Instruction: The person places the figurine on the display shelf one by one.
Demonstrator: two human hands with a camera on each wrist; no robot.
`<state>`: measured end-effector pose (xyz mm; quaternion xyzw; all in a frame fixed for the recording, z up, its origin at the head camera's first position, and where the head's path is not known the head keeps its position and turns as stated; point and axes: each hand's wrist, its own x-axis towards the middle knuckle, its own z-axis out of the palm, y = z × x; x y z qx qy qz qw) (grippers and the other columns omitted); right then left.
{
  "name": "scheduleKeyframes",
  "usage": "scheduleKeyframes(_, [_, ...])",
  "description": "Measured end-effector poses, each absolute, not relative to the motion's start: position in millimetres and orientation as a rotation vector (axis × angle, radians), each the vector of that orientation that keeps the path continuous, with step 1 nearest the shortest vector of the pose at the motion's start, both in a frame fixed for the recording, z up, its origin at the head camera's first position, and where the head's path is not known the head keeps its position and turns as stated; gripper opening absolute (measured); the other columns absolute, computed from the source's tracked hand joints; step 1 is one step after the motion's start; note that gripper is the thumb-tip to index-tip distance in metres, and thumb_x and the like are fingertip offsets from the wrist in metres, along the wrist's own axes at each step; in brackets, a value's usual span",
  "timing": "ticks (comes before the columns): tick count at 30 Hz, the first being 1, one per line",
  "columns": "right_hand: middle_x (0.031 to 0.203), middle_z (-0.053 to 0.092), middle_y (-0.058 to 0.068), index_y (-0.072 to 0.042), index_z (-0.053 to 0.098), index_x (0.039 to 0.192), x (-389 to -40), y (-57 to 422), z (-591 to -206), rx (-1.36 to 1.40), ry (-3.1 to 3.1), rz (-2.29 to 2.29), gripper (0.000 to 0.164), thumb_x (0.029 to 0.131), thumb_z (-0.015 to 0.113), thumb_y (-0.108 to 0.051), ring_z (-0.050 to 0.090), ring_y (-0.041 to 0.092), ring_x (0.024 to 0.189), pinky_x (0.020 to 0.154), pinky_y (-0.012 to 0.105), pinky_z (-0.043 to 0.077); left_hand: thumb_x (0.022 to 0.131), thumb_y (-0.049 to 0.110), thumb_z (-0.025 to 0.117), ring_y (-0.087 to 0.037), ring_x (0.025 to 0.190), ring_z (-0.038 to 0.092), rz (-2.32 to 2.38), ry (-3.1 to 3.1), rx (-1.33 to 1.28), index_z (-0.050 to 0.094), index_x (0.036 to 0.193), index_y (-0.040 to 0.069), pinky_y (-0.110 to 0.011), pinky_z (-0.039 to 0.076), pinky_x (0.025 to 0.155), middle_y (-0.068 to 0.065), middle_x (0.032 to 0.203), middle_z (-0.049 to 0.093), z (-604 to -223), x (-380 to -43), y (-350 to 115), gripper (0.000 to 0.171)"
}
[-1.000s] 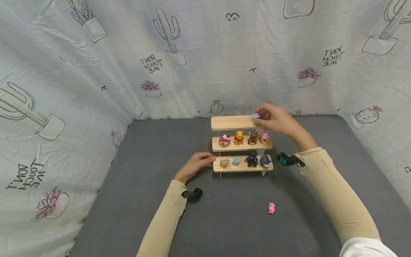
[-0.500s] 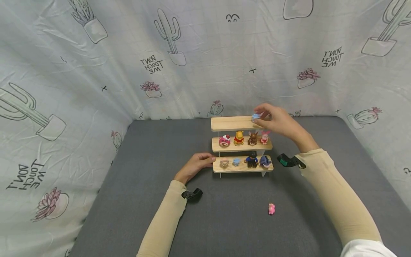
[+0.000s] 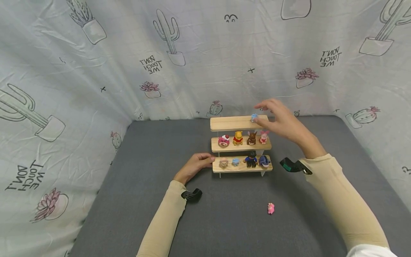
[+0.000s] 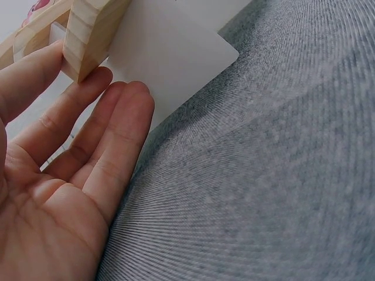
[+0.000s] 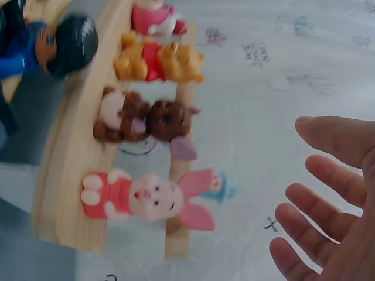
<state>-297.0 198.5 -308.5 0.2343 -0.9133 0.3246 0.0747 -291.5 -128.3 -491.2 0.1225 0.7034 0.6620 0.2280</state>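
A three-tier wooden display shelf (image 3: 231, 124) stands on the grey table. My left hand (image 3: 196, 166) pinches the left end of its bottom board; the left wrist view shows thumb and forefinger at the board's end (image 4: 94, 41). On the top tier, near its right end, stands a small blue figurine (image 3: 254, 117), partly hidden behind the piglet's ears in the right wrist view. My right hand (image 3: 280, 119) is just right of it, fingers spread and holding nothing. In the right wrist view, a gap separates the fingers from the blue-hatted figurine (image 5: 221, 186).
The middle tier bears a pink bear (image 3: 223, 141), a yellow bear (image 3: 238, 138), a brown figurine (image 3: 252, 138) and a piglet (image 3: 264, 137). Several figurines, including a dark-haired doll (image 3: 251, 160), line the bottom tier. A pink figurine (image 3: 271, 208) lies on the table in front. Printed cloth hangs behind.
My right hand has let go of the blue figurine, spread its fingers and drawn back slightly to the right. The left hand stays at the bottom board.
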Motion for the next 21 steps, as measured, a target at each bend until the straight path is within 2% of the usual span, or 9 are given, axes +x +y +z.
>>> scheduleKeyframes(7, [0.126, 0.057, 0.016, -0.002, 0.063, 0.128, -266.2, 201.4, -309.9, 0.826, -2.563, 0.935, 0.038, 0.092, 0.074, -0.006, 0.05, 0.029, 0.117, 0.098, 0.05, 0.043, 0.101, 0.018, 0.062, -0.009, 0.099, 0.069, 1.836, 1.928, 0.343, 0.067, 0.118, -0.007, -0.035, 0.057, 0.099, -0.005, 0.113, 0.069, -490.4, -291.6, -128.2, 0.03])
scheduleKeyframes(13, [0.117, 0.061, 0.005, -0.009, 0.07, 0.117, -238.7, 206.7, -314.9, 0.843, -2.522, 0.895, 0.031, 0.088, 0.078, -0.004, 0.051, 0.014, 0.11, 0.091, 0.032, 0.044, 0.1, 0.019, 0.064, -0.009, 0.099, 0.068, 1.838, 1.938, 0.334, 0.067, 0.117, -0.007, -0.035, 0.057, 0.099, -0.002, 0.109, 0.069, -490.1, -292.0, -127.6, 0.031])
scheduleKeyframes(21, [0.112, 0.065, -0.004, -0.016, 0.069, 0.118, -211.8, 218.4, -336.8, 0.96, -2.51, 0.88, 0.042, 0.082, 0.08, 0.002, 0.053, 0.002, 0.102, 0.085, 0.02, 0.046, 0.1, 0.022, 0.065, -0.01, 0.099, 0.069, 1.829, 1.95, 0.34, 0.068, 0.118, -0.005, -0.036, 0.057, 0.099, -0.004, 0.112, 0.07, -493.1, -293.2, -128.3, 0.032])
